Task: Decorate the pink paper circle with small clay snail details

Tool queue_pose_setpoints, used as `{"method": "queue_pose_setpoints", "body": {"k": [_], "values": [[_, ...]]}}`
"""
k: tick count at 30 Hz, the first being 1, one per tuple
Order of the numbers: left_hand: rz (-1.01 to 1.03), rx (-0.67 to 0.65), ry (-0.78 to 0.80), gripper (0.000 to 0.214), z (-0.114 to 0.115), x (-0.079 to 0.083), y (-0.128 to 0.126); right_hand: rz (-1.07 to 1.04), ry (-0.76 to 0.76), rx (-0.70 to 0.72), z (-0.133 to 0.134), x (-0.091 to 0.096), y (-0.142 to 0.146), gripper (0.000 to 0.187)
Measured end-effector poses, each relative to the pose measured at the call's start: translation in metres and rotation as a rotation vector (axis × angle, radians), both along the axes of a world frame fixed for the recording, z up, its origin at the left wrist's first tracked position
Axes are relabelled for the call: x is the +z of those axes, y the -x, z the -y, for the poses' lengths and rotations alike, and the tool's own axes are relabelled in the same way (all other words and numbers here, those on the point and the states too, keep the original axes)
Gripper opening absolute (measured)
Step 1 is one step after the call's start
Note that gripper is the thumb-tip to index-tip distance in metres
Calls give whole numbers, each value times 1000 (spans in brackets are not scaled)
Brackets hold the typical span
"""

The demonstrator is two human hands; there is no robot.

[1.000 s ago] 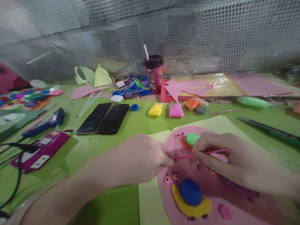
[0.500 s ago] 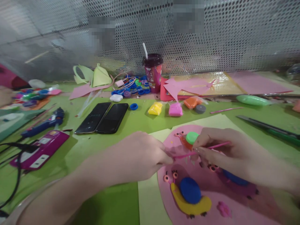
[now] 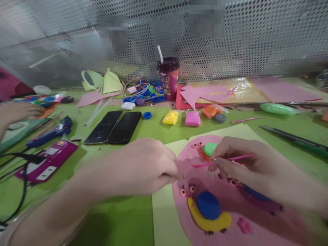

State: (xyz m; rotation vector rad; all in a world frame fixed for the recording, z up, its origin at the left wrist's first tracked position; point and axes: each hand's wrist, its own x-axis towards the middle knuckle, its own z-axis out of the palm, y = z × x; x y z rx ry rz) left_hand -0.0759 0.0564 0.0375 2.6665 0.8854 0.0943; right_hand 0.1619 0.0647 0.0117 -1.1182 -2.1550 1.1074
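Observation:
My right hand [image 3: 246,167] pinches a thin pink clay modelling tool [image 3: 201,166], its flat tip pointing left. My left hand [image 3: 153,167] is closed, fingertips pressed together just left of that tip; whatever they hold is hidden. Beneath both lies a pink paper oval [image 3: 217,186] on pale yellow paper [image 3: 164,218]. On it are a yellow clay snail [image 3: 205,223] with a blue disc [image 3: 208,205] as shell, an orange snail [image 3: 203,155] with a green disc [image 3: 210,149], and a purple snail [image 3: 266,204] partly under my right hand. A pink flower [image 3: 245,226] sits lower right.
Two black phones [image 3: 114,127], a glue gun [image 3: 53,131] and a magenta power strip [image 3: 48,160] with cables lie left. Bagged clay [image 3: 193,118] and a lidded cup [image 3: 169,78] stand beyond. A green cutter knife [image 3: 294,140] lies right. Another person's hand [image 3: 20,112] is far left.
My left hand has drawn back a little to the left, away from the tool's tip, which now shows free. The other person's hand at far left has come further into view.

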Motion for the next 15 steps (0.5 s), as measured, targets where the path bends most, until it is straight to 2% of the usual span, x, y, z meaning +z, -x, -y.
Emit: {"method": "queue_pose_setpoints", "body": {"k": [5,10,15], "values": [[13,-76,171,37,-5,7,3,20,1,-7,0,-1,1,19],[13,-96,332,48,-16,3,7,25,16,-40,2,-2,5,18],[-40,-108,453,51,-23,-1,11,51,-5,10,1,-5,3,16]]}}
